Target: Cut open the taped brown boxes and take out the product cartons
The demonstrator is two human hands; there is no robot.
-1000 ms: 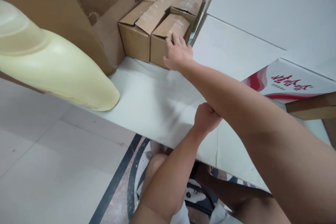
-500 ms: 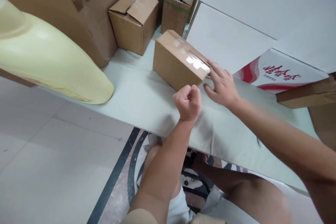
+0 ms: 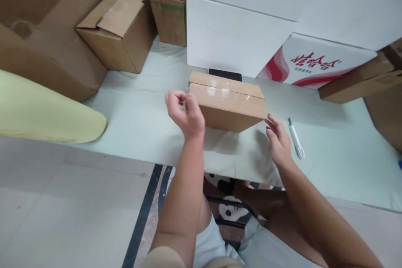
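In mid-frame, the taped cardboard box (image 3: 228,102) sits between your loosely fisted left hand (image 3: 186,114) and your right hand (image 3: 279,141), its fingers parted near the box's corner.

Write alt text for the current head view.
A taped cardboard box sits on a pale green cloth between a person's curled left hand and partly open right hand. A white-handled cutter lies right of that hand; more cardboard boxes stand back left.

We have room to pass over the pale green cloth (image 3: 138,109) between the yellow form (image 3: 53,111) and the taped cardboard carton (image 3: 230,106); white boxes (image 3: 235,35) wall us off behind, and a utility knife (image 3: 295,138) obstructs our right side.
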